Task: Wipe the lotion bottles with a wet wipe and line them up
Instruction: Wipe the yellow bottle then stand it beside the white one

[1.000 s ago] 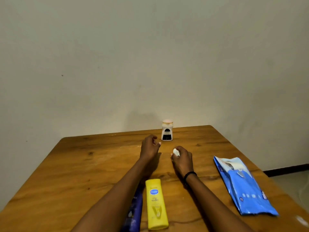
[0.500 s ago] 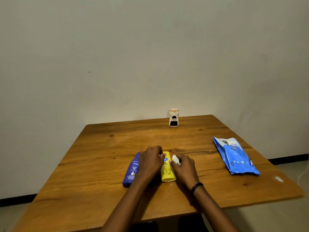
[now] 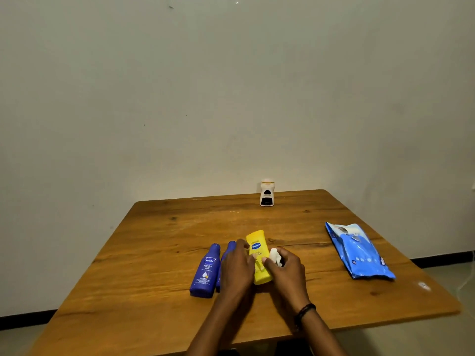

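Nivea bottle (image 3: 204, 272): dark blue, lying flat on the bench (image 3: 154, 253), cap pointing away from us. Nothing is touching it, so we'd say it's waiting its turn.

second blue bottle (image 3: 230, 245): lying just beside the Nivea one and mostly hidden under our left arm. Only the cap end shows, and we can't read a label.

left hand (image 3: 237, 268): fingers curled over the left side of the yellow bottle, gripping it to hold it steady.

yellow Vaseline bottle (image 3: 255, 249): lying flat between both hands, far end poking out past the fingers. This is the one being worked on right now, we reckon.

white bottle (image 3: 267, 193): standing upright at the far edge of the bench, well apart from everything else. Our guess is that's where the line starts.

wet wipe (image 3: 275, 256): a scrunched white wad, right up against the yellow bottle's right side.

right hand (image 3: 288, 272): thumb and fingers pinching the wipe, with a black wristband (image 3: 304, 310) on that wrist.

wipe pack (image 3: 359, 253): blue, lying flat off to the right, not needed just now.

step: the wipe is meeting the yellow bottle, so the wiping looks barely begun.

next move: rub the wad along the bottle while the left hand keeps it from sliding, roll it to reach the underside, then stand it up in the row.
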